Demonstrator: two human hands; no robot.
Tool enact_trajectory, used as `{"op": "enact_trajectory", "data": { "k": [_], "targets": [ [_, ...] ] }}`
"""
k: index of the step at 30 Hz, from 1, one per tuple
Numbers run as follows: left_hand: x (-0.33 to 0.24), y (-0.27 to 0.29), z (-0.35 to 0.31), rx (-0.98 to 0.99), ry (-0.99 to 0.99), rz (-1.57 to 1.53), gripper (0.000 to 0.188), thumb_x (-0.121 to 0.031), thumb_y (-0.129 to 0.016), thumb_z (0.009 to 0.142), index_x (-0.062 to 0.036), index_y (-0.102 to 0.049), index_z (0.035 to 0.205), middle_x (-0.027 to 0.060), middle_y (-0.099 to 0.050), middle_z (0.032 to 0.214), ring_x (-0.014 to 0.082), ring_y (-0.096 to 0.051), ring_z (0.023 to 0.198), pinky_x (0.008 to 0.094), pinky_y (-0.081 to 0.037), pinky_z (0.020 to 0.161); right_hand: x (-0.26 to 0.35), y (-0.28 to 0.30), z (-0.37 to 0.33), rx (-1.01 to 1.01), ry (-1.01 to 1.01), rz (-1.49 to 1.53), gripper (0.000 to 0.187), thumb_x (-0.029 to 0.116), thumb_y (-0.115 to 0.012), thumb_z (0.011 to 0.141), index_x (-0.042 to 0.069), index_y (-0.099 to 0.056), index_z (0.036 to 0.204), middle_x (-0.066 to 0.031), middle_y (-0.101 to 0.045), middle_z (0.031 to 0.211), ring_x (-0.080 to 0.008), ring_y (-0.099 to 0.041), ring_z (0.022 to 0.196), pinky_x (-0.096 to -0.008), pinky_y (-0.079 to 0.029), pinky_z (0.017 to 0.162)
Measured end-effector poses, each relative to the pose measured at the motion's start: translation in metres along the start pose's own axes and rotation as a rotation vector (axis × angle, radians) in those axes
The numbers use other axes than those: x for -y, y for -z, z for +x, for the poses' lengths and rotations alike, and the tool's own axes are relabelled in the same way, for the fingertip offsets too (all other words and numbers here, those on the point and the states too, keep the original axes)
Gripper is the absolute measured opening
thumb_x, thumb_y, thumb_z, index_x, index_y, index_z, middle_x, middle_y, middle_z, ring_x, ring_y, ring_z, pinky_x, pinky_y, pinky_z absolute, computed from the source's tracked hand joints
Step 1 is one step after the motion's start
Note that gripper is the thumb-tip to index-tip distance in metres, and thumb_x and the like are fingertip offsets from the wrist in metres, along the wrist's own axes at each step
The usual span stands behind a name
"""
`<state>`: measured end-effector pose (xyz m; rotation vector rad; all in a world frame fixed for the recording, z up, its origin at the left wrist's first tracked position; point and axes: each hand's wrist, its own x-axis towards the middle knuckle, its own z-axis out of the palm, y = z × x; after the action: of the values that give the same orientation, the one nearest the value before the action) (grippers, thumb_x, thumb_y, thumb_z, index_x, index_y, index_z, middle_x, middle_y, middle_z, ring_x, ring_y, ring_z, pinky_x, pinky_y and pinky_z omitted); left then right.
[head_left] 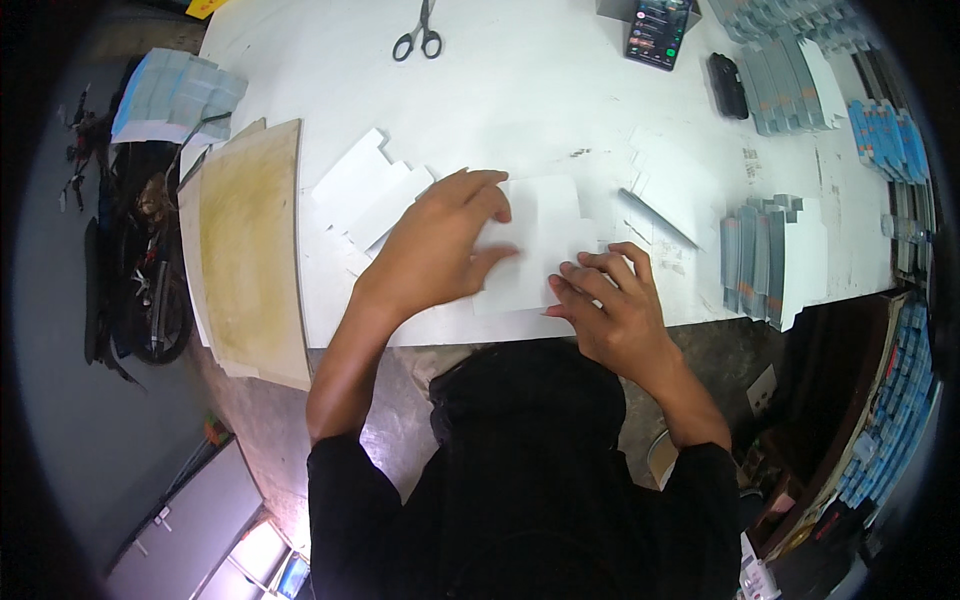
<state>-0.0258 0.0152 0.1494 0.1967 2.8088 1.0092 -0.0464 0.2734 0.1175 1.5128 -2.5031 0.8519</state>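
Observation:
A white, die-cut card sheet lies near the table's front edge, a faint crease running down it. My left hand is over its left side, with thumb and fingers curved but apart and the thumb slightly blurred. At the sheet's lower right edge, my right hand has its bent fingers and thumb closed on the card. More flat white cut card pieces lie to the left of my left hand. Past my right hand, a thin grey-edged folded card rests slantwise on the table.
Stacks of folded grey-and-white cartons stand at the right, more behind them. A yellowed board overhangs the left edge. Scissors, a phone and a black object lie farther back on the white table.

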Motion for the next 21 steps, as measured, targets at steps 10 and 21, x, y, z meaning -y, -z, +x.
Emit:
{"op": "enact_trajectory", "data": {
  "k": [10,21],
  "targets": [
    [0.006,0.003,0.01,0.122,0.074,-0.007,0.097,-0.045,-0.1,0.055,-0.0081,-0.054,0.132,0.0258,-0.046,0.147,0.0462,-0.043,0.138,0.0535,-0.035,0.116,-0.011,0.021,0.063,0.229,-0.4,-0.061,0.038,0.02,-0.089,0.073,0.005,-0.072,0.104,-0.0083,-0.062,0.09,-0.0275,-0.058,0.094,-0.0435,-0.036,0.09],
    [-0.008,0.007,-0.017,-0.197,-0.133,-0.072,0.095,-0.047,-0.1,0.053,-0.0076,-0.057,0.128,0.0243,-0.041,0.155,0.0481,-0.028,0.151,0.0635,-0.019,0.124,-0.06,0.03,-0.018,-0.347,-0.267,-0.155,0.021,-0.003,-0.065,0.082,0.008,-0.072,0.099,-0.0073,-0.069,0.104,-0.0253,-0.06,0.095,-0.0442,-0.037,0.089]
  ]
}}
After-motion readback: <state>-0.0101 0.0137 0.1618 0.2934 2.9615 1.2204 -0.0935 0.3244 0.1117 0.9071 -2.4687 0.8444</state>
